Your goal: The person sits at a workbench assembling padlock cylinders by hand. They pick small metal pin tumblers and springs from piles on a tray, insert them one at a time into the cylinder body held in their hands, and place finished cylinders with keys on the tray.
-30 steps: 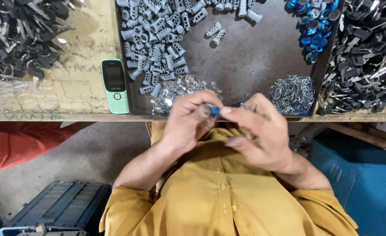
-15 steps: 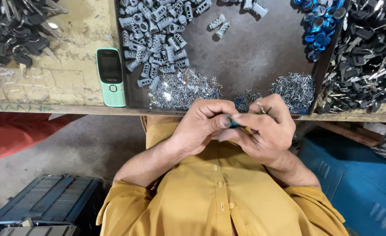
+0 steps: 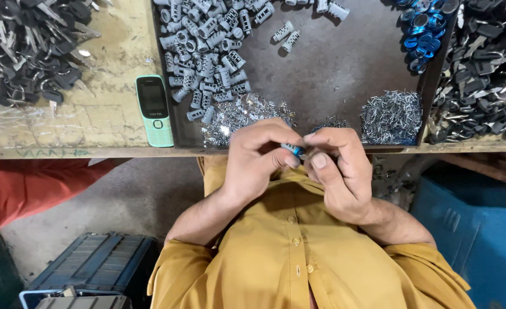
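phone (image 3: 154, 110) left of tray (image 3: 333, 74), cylinders (image 3: 207, 51) in tray

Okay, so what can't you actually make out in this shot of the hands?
Head view only:
- The small blue part between the left hand and right hand: mostly covered by fingers, shape unclear.
- Blue rings and grey cylinders: piles cut off by the top edge.
- Small silver pieces: too small to identify.

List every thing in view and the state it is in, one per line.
left hand: closed on the small blue part, fingers curled.
right hand: pinching the same part.
small blue part: held between both hands, mostly hidden.
grey cylinders: loose heap in the tray.
metal tray: flat on the bench.
thin metal pins: piled.
blue rings: piled.
green phone: face up, screen dark.
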Action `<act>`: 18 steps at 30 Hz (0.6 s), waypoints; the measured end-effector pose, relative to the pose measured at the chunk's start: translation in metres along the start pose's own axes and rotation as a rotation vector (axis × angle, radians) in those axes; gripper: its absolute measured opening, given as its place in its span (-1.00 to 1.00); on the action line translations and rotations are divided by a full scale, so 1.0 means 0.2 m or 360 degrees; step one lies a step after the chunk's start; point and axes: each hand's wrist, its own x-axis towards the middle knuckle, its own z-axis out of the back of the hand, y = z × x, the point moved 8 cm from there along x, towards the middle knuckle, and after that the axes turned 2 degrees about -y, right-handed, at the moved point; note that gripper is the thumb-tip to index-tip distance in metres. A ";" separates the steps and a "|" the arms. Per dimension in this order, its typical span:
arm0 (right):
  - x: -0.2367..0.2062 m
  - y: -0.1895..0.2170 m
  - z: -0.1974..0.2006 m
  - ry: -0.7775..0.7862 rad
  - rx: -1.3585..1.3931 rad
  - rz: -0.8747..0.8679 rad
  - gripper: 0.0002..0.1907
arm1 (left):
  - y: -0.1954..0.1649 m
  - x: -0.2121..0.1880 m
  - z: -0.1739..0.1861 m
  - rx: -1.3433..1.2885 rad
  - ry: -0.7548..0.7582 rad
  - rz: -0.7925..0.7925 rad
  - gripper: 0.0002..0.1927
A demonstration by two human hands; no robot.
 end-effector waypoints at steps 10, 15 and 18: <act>0.06 -0.02 -0.01 0.0545 0.0189 -0.0387 0.03 | -0.23 -0.01 -0.12 0.1137 0.0313 -0.0699 -0.64; 0.08 0.04 -0.05 0.0574 -0.0615 0.0008 0.20 | -0.22 -0.04 -0.11 0.1173 0.0295 -0.0747 -0.67; 0.10 0.05 -0.05 0.0641 -0.0622 0.0012 0.20 | -0.19 -0.04 -0.10 0.1170 0.0304 -0.0714 -0.69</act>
